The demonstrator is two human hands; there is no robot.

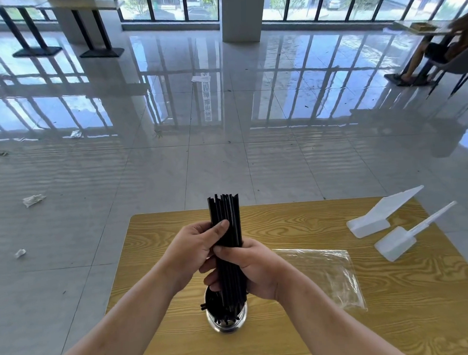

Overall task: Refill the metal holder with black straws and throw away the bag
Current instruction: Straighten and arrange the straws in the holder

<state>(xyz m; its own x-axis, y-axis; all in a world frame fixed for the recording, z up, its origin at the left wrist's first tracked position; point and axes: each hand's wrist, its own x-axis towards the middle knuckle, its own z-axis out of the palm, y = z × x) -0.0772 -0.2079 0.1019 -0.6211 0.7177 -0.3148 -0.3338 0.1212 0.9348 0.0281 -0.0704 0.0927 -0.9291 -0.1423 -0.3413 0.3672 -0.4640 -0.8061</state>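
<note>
1. Black straws [225, 218] stand upright as a bundle, lower ends inside the metal holder [228, 321] on the wooden bench [393, 291].
2. Left hand [189, 250] and right hand [254, 270] each have their grip wrapped around the bundle.
3. Clear bag [328, 275] lies flat to the right of the holder.

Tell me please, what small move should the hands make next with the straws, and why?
Probably lower the bundle of black straws straight down and loosen both grips. The left hand and right hand hold it upright, its lower ends already inside the metal holder on the table. The clear bag lies empty beside it, to be thrown away afterwards.
</note>
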